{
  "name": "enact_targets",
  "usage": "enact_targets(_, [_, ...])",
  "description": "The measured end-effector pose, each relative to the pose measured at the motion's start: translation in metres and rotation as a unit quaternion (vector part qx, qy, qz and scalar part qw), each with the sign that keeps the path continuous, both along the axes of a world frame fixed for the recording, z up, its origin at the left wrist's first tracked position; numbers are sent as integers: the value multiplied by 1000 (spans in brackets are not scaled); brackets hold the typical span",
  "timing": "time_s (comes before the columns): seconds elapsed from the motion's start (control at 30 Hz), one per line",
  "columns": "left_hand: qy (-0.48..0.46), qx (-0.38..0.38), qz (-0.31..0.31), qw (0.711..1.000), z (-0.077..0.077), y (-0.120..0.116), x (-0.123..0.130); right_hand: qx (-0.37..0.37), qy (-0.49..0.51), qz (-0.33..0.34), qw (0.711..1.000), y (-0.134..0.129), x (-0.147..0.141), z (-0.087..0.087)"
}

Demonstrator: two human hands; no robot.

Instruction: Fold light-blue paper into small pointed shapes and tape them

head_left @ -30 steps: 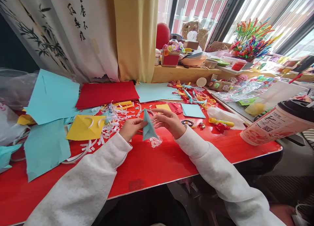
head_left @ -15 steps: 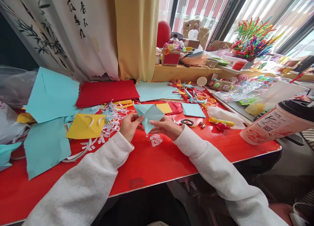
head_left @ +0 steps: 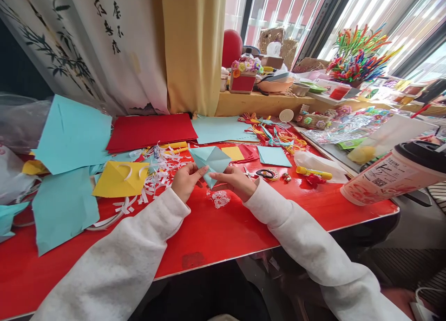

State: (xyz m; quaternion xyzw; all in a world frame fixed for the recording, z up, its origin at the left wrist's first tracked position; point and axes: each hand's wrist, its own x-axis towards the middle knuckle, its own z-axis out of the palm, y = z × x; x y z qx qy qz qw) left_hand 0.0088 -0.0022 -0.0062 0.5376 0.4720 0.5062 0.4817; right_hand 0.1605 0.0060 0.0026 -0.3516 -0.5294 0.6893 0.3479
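Note:
A light blue sheet of folding paper [head_left: 216, 159], creased and partly folded, is held above the table between my two hands. My left hand [head_left: 187, 180] pinches its lower left side, thumb on top. On its lower right side my right hand [head_left: 238, 181] grips it, the thumb reaching toward the left thumb. The front corner of the paper points down toward me. Beneath it a small heap of white shreds [head_left: 220, 199] lies on the red table [head_left: 230, 232]. White paper strips [head_left: 167, 172] are scattered left of my left hand.
Yellow [head_left: 120, 179] and large blue paper sheets [head_left: 66, 207] cover the left side. Red paper [head_left: 151, 133] is stacked behind. Right of my hands are square blue sheets [head_left: 274, 156], scissors [head_left: 248, 173], a yellow glue stick [head_left: 313, 173] and a paper cup [head_left: 390, 177] near the edge.
My thumbs have come closer together on the blue paper, and its two sides are drawn inward. My right hand has shifted slightly left.

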Motion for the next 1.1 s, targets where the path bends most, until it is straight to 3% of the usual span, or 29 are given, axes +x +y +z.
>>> enact_targets(0.13, [3, -10, 10, 1000, -1, 1, 0, -17, -36, 25, 999, 1, -2, -3])
enact_targets(0.33, [-5, -3, 55, 998, -4, 4, -2, -8, -36, -11, 999, 1, -3, 0])
enact_targets(0.53, [-11, 0, 60, 998, -4, 3, -3, -17, -57, 52, 997, -3, -5, 0])
enact_targets(0.77, [-49, 11, 107, 993, -2, 5, -6, -18, -64, 28, 997, 2, -2, -5])
enact_targets(0.93, [-51, 9, 84, 995, -4, 5, -5, -44, 0, -15, 999, 2, -4, -6])
enact_targets(1.1, [-90, 22, 82, 992, 4, 3, -7, -44, -2, -44, 998, 4, -2, -6])
